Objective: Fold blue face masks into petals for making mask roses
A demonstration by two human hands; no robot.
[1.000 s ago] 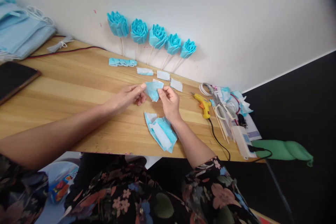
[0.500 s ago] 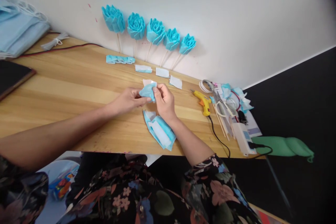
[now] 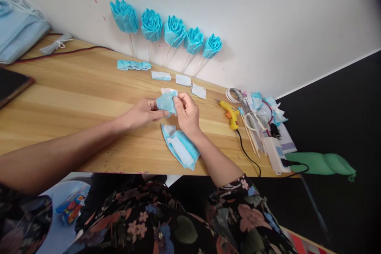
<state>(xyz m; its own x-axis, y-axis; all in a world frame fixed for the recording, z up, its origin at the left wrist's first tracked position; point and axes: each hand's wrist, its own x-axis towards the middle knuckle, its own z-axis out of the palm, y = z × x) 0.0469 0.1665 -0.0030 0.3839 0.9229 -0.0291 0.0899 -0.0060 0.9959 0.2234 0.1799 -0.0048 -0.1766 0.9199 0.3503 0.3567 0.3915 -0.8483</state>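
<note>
Change: folded piece drawn closer between both hands than a second ago, when spread wider; hands nearer each other now, almost touching; view shifted slightly, so desk items sit a little higher and further left in the head view.
Left hand (image 3: 143, 112): fingers curled, pinching the left edge of the small light-blue folded fabric piece (image 3: 167, 102); forearm stretched across the desk from the lower left.
Right hand (image 3: 187, 114): thumb and fingers closed on the right edge of the same piece; wrist just above the desk.
Blue piece: held in the air between both hands, just above the desk, slightly crumpled, a white patch showing at its top.
Below the right hand: flat pile of blue and white cut mask pieces (image 3: 180, 148), lying near the front edge of the light wooden desk (image 3: 74, 99).
Behind the hands: three small white and pale-blue fabric rectangles (image 3: 183, 80) in a row, and a pleated blue strip (image 3: 133, 65) further left.
Against the white wall (image 3: 268, 16): five blue fabric roses on thin wooden sticks (image 3: 174, 31), leaning side by side.
Right of the hands: yellow hot-glue gun (image 3: 230, 114) with black cord, then a cluttered heap of scissors, tape roll, sticks and blue scraps (image 3: 258, 117).
Far left: stack of light-blue face masks (image 3: 18, 31) and the corner of a dark tablet (image 3: 12, 83).
Near edge: floral-print dark clothing (image 3: 178, 222) of the person.
</note>
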